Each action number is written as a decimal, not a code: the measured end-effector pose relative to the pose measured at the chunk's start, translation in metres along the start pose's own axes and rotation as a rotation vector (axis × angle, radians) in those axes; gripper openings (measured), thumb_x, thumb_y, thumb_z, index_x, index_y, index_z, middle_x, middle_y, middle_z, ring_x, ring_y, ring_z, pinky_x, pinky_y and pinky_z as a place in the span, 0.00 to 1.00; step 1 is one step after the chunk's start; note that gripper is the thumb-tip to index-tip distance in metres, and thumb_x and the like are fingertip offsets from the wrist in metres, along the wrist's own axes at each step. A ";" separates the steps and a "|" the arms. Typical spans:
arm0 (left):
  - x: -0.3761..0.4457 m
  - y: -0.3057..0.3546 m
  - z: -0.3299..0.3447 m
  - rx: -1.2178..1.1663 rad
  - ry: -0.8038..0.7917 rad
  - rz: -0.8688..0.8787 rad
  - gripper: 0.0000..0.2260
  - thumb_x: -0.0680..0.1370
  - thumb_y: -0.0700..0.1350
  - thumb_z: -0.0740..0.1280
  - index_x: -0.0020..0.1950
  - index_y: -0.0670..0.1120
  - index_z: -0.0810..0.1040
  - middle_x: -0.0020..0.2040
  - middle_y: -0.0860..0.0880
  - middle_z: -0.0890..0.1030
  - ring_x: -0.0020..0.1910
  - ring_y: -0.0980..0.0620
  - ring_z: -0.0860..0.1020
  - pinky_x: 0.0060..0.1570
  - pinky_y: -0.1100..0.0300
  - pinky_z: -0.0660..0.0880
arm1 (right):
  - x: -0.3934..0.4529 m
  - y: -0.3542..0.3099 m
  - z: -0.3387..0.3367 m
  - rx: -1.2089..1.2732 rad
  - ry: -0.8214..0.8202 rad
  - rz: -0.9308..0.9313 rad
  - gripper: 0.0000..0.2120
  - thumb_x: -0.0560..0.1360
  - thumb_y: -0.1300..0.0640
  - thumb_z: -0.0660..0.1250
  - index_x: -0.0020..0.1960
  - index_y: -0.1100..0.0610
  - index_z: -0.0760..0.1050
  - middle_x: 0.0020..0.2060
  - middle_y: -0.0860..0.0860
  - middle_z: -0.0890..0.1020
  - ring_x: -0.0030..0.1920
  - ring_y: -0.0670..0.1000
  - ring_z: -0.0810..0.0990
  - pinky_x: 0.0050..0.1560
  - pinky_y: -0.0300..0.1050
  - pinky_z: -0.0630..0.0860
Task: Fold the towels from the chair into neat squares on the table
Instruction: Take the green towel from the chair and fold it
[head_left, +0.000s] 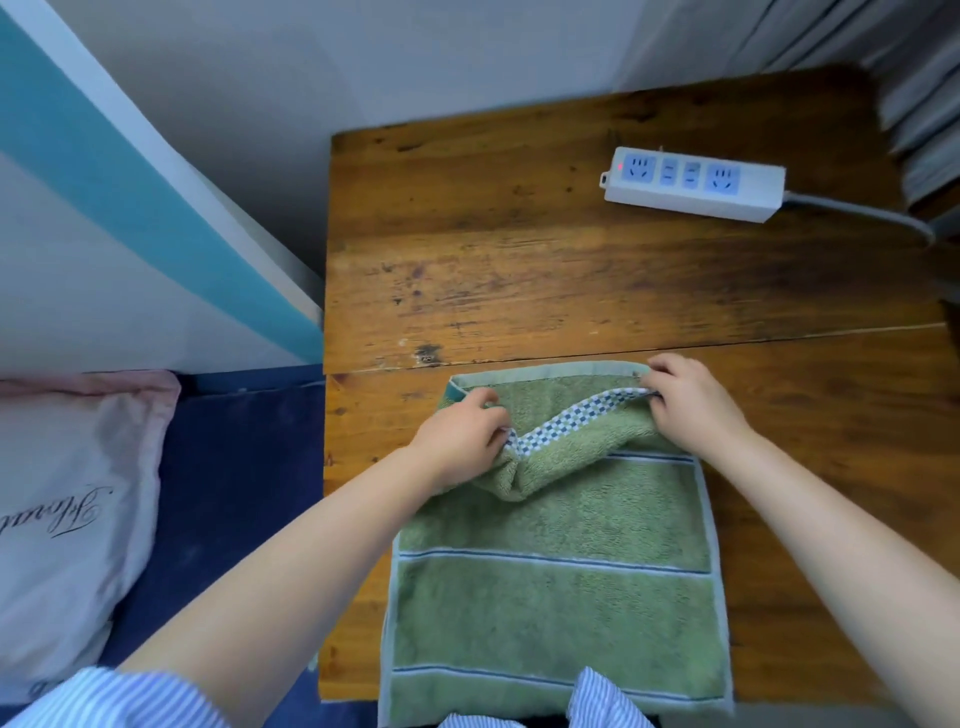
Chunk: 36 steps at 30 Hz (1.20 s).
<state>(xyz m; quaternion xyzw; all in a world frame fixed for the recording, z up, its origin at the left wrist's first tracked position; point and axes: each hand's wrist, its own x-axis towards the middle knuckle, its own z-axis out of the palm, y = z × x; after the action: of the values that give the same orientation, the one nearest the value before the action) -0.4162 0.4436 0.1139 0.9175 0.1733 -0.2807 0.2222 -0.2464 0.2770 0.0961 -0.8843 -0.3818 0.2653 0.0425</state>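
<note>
While both hands, left hand (462, 431) and right hand (685, 402), pinch its checked hem, the soft, limp green towel (556, 597) sags mid-frame on the worktop (519, 260), so corners likely suit gripping best.

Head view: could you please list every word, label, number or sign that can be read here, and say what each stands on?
Pillow: dark cursive lettering, cut off by the left edge of the picture and seen upside down; it cannot be read with certainty.
Power strip: only socket slots and a small red light, no legible words or numbers.
Green towel: stripes and a checkered band, no text.
Wooden table: no text.
</note>
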 end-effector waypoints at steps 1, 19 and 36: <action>0.007 0.001 -0.001 0.002 -0.041 -0.009 0.11 0.80 0.45 0.56 0.53 0.42 0.75 0.69 0.44 0.65 0.55 0.44 0.75 0.48 0.54 0.74 | 0.000 0.001 0.000 -0.003 -0.004 -0.005 0.16 0.76 0.66 0.58 0.62 0.62 0.74 0.67 0.57 0.71 0.68 0.57 0.66 0.69 0.52 0.62; -0.022 -0.058 -0.018 -0.097 0.146 -0.259 0.11 0.79 0.46 0.61 0.52 0.40 0.79 0.47 0.45 0.77 0.46 0.48 0.74 0.43 0.59 0.69 | 0.024 -0.005 -0.022 -0.018 -0.197 0.058 0.12 0.74 0.60 0.63 0.57 0.59 0.76 0.53 0.57 0.73 0.61 0.57 0.69 0.59 0.48 0.68; -0.052 -0.087 -0.006 -0.419 0.357 -0.282 0.08 0.78 0.44 0.63 0.41 0.44 0.68 0.37 0.48 0.74 0.38 0.48 0.71 0.33 0.61 0.64 | 0.020 0.006 -0.056 0.226 -0.218 -0.058 0.17 0.72 0.61 0.68 0.31 0.55 0.62 0.30 0.50 0.68 0.35 0.52 0.66 0.33 0.43 0.60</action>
<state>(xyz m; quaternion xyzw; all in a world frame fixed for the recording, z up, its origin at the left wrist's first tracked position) -0.4927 0.5093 0.1218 0.8534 0.3893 -0.1015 0.3314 -0.2031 0.2934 0.1338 -0.8285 -0.3770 0.3998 0.1077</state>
